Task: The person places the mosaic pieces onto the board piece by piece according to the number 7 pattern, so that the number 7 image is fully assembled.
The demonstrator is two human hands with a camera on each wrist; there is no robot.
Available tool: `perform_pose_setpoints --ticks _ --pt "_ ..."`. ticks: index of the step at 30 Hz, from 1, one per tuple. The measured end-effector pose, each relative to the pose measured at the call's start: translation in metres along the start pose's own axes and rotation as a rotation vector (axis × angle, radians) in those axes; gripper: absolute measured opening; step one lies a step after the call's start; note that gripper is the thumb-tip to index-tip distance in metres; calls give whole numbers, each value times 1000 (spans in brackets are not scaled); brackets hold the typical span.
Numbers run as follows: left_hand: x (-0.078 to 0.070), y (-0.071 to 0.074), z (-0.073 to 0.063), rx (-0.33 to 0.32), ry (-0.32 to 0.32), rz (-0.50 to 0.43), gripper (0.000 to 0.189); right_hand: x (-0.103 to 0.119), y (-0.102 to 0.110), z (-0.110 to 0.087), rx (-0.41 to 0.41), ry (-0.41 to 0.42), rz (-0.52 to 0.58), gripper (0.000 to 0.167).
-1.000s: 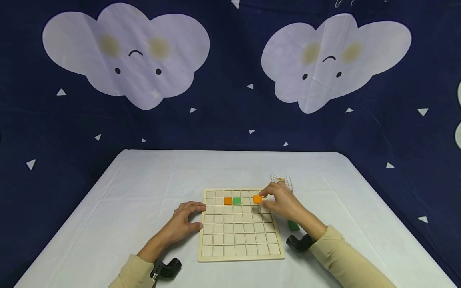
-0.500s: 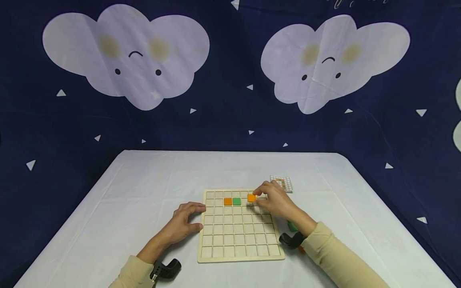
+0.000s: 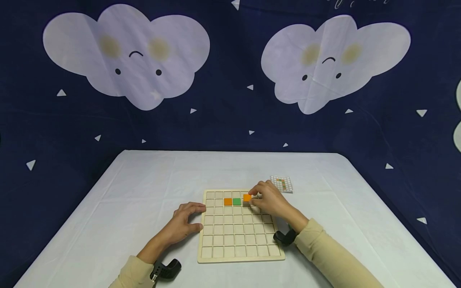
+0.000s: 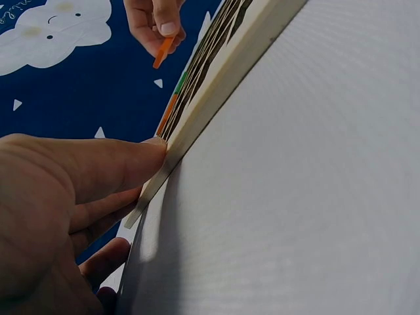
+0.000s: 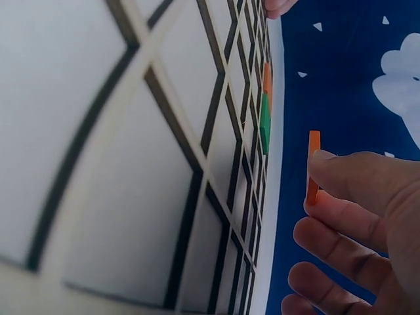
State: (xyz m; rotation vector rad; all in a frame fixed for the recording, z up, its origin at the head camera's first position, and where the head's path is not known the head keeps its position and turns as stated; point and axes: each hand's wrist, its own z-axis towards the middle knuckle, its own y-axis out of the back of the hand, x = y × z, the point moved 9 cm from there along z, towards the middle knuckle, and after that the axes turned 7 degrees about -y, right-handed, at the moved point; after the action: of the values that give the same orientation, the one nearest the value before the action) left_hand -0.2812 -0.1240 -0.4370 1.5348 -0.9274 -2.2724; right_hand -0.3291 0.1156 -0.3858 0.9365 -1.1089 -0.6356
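A wooden grid board (image 3: 235, 229) lies on the table. My left hand (image 3: 182, 224) rests at its left side, thumb and fingertips touching the rim without curling round it. Between thumb and index finger, my right hand (image 3: 271, 201) pinches an orange square tile (image 3: 247, 197). The right wrist view shows this tile (image 5: 314, 143) on edge, raised off the grid. In the board's second row from the back sit another orange tile (image 3: 228, 202) and, directly right of it, a green tile (image 3: 236, 201). The held tile hovers just right of the green one.
Behind the board's right corner lies a small card (image 3: 281, 184) printed with a grid and coloured squares. A white cloth covers the table (image 3: 108, 224). A dark blue curtain (image 3: 230, 120) with clouds hangs beyond it.
My right hand has carried the pinched orange tile leftward over the board, closer to the green tile. The card is more exposed now. My left hand has stayed at the rim.
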Motion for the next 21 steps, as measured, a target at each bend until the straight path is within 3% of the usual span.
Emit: perform_pose_setpoints --ticks 21 --pt "0 0 0 4 -4 -9 46 -6 -16 11 47 -38 -35 20"
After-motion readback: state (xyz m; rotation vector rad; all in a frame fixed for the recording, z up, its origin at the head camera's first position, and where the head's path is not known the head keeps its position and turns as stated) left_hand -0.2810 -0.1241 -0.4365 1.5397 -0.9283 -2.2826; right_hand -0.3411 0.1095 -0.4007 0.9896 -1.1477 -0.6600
